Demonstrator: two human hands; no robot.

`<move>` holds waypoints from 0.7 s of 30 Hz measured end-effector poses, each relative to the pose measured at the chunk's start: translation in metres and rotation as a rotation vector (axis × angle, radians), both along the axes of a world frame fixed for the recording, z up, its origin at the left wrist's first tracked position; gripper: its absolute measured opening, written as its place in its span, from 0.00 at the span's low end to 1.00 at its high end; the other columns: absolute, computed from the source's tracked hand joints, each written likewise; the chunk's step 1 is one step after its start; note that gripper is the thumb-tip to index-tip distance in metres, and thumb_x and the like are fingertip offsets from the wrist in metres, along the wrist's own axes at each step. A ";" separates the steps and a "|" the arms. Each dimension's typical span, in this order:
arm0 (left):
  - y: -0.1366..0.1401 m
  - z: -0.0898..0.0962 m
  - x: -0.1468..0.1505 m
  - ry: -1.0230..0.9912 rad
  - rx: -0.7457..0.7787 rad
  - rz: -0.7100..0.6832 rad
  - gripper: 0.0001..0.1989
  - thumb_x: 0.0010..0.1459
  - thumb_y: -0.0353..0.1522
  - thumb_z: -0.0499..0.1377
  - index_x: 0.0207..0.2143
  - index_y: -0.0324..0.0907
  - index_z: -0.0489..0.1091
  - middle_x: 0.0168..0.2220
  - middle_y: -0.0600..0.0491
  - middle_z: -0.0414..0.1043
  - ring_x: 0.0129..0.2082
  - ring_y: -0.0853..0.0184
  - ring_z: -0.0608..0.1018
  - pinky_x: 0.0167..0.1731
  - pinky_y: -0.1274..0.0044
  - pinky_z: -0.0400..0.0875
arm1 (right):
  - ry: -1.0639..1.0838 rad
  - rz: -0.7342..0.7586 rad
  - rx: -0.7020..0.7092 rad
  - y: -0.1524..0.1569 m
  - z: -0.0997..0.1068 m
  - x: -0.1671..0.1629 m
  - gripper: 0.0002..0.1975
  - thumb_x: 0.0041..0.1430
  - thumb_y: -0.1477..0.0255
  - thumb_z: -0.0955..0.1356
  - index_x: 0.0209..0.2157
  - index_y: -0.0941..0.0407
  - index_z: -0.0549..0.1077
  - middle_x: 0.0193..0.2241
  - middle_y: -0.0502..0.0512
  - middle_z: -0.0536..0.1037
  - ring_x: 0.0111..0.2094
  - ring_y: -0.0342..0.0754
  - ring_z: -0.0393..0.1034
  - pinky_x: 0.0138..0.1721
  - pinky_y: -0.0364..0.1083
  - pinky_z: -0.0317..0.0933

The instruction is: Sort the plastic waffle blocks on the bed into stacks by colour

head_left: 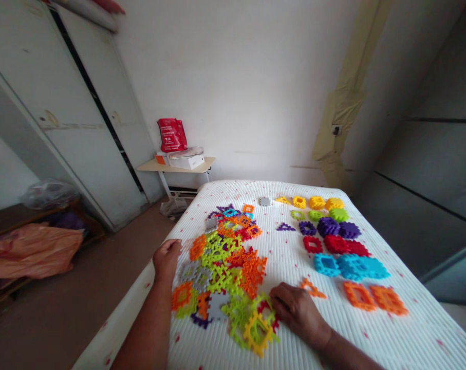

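Note:
My left hand (166, 258) rests in a loose fist at the left edge of the quilted mattress, beside the mixed pile; nothing shows in it. At the pile's near right side, my right hand (300, 312) has its fingers curled down, and what they hold, if anything, is hidden. They are close to a lime interlocking plastic piece (238, 313) and a yellow square piece (258, 333). Just beyond that hand lies an orange triangular piece (312, 289). The pile also has grey pieces (218, 307), orange pieces (253, 271) and purple, red and blue ones.
Sorted by colour on the right are yellow pieces (316, 202), lime pieces (338, 214), purple stacks (328, 226), red pieces (336, 243), blue stacks (361, 267) and orange squares (389, 299). A side table (150, 165) carries a red bag (171, 134). Cabinets (69, 103) stand left.

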State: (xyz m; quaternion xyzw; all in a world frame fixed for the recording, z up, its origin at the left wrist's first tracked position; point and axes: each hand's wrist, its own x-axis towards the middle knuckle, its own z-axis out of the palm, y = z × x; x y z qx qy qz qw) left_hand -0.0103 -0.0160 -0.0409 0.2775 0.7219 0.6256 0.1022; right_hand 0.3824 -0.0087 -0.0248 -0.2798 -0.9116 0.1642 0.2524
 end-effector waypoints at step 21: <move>-0.002 0.004 0.008 0.035 -0.011 0.015 0.15 0.41 0.41 0.57 0.26 0.39 0.72 0.17 0.57 0.68 0.19 0.69 0.69 0.23 0.78 0.65 | 0.014 -0.018 0.027 -0.002 0.006 -0.002 0.14 0.65 0.71 0.57 0.28 0.57 0.68 0.23 0.51 0.70 0.23 0.41 0.65 0.25 0.40 0.52</move>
